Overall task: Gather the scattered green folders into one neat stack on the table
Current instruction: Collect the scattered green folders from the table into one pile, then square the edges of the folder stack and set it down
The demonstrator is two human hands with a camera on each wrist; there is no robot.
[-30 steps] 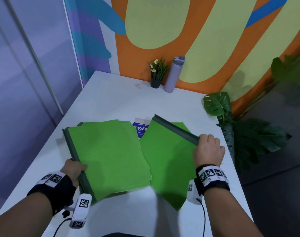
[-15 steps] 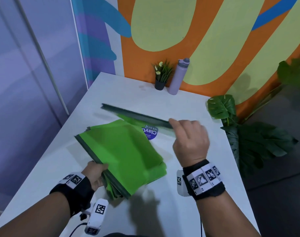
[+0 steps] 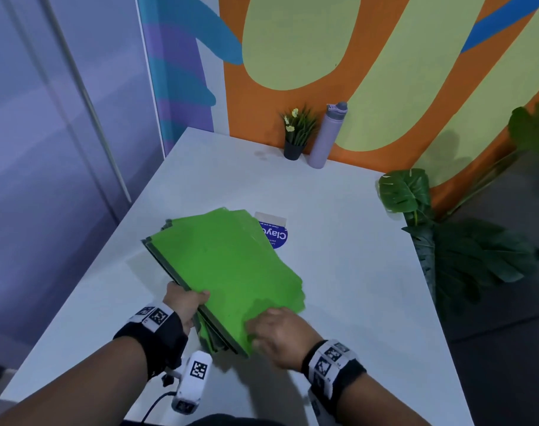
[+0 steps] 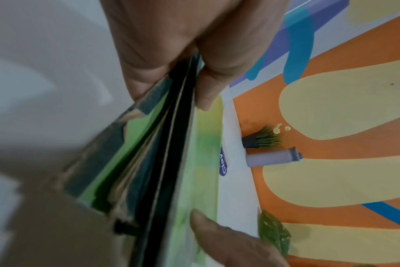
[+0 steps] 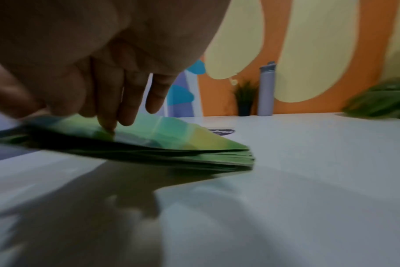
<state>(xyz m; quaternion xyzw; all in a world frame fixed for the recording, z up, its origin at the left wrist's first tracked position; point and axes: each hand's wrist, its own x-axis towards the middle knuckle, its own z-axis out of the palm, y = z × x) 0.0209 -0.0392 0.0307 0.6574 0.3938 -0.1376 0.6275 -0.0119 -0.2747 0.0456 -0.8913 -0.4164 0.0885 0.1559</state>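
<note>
Between both hands on the white table (image 3: 348, 272): green folders (image 3: 228, 265) in one rough stack (edges fanned, dark spines leftward). Left hand (image 3: 185, 304) grips the spine edge, thumb on top. Right hand (image 3: 277, 333), fingers extended, presses the near corner.

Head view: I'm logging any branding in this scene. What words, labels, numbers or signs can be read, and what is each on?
"Clay": on the blue sticker on the white table, upside down to the camera and cut off by the green folders.
Smaller lines on the same sticker: too small to read.
Square black-and-white markers on the wristbands and wrist camera: coded patterns, no words.
Purple bottle: no legible text.
</note>
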